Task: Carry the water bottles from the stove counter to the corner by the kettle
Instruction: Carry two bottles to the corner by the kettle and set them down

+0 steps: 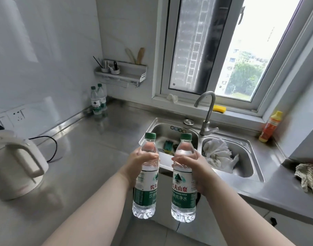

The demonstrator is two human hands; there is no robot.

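Water bottles, 2 of them, clear plastic with green screw caps and green-and-white labels, are what I am following. The left bottle [145,185] and the right bottle [183,190] hang upright in the air at 6 o'clock in my view. They are side by side, a little apart, and just in front of the counter edge.

The left hand [140,161] has its fingers curled round the left bottle's shoulder, above the label. The right hand [196,170] grips the right bottle the same way. I judge the high hold lets each bottle hang plumb, so it can be set down on its base without a regrip. Taking 1 per hand also saves a trip.

Both caps are on and the water inside is clear. The bases are ribbed, and red characters sit on a white band above the green. Both look close to full, as far as I can tell.

At 10 o'clock a matching pair [96,103] stands in the far corner of the brushed steel counter [91,144], 1 partly behind the other, below a grey wall shelf [127,75]. The white plastic electric kettle [17,164] sits at 9 o'clock. The double steel sink [255,176] lies at 2 o'clock. I read the corner beside that pair as the drop spot, well ahead of the hands.
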